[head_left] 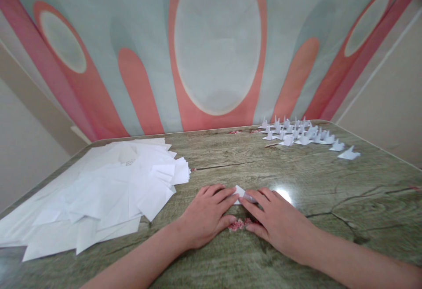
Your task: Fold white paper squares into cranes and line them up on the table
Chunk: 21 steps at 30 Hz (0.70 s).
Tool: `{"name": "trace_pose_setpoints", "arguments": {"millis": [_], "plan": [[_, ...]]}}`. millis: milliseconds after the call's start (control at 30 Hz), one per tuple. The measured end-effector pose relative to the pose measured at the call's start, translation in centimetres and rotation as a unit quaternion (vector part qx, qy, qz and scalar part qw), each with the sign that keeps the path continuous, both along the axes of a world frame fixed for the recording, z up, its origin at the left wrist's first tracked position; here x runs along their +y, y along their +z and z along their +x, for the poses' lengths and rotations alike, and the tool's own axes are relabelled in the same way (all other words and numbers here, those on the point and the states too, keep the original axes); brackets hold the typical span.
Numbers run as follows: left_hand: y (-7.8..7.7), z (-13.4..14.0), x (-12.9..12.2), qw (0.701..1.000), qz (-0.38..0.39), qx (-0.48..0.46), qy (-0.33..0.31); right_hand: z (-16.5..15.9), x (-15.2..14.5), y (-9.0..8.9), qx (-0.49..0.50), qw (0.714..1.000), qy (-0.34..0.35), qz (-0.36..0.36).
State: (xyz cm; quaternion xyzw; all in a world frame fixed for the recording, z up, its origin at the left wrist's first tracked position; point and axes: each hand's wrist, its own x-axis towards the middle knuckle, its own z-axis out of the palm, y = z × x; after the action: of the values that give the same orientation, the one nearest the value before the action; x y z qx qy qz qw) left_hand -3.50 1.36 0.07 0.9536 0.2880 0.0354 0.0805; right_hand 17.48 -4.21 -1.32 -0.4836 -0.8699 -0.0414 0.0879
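Note:
A small folded piece of white paper point(239, 192) lies on the tabletop in front of me, partly hidden by my fingers. My left hand point(211, 210) reaches it from the left, fingertips on its left edge and thumb apart on the table. From the right, my right hand point(275, 218) lays its fingers over the paper's right part, its thumb also apart below. Both hands have their fingers stretched out, pressing down rather than wrapped around anything. The paper's exact folds are too small to make out.
A loose, spread heap of white paper sheets point(108, 192) covers the table's left side. Several folded white paper birds point(305, 136) stand in rows at the far right. The wood-patterned table point(217, 152) meets a pink and grey-green patterned backdrop point(217, 122).

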Motion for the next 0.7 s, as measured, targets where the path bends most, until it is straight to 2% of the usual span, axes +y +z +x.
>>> {"name": "trace_pose_setpoints", "arguments": {"millis": [167,500,700], "plan": [[0.3,-0.2,0.0,1.000,0.024,-0.002,0.010,0.2,0.6,-0.3,0.022,0.999,0.012,0.023],[0.1,-0.3,0.1,0.999,0.038,0.001,0.025,0.1,1.4,0.4,0.032,0.999,0.027,0.017],[0.2,-0.2,0.0,0.999,0.032,0.007,0.033,0.2,1.4,0.6,0.012,1.000,0.010,0.015]]}}
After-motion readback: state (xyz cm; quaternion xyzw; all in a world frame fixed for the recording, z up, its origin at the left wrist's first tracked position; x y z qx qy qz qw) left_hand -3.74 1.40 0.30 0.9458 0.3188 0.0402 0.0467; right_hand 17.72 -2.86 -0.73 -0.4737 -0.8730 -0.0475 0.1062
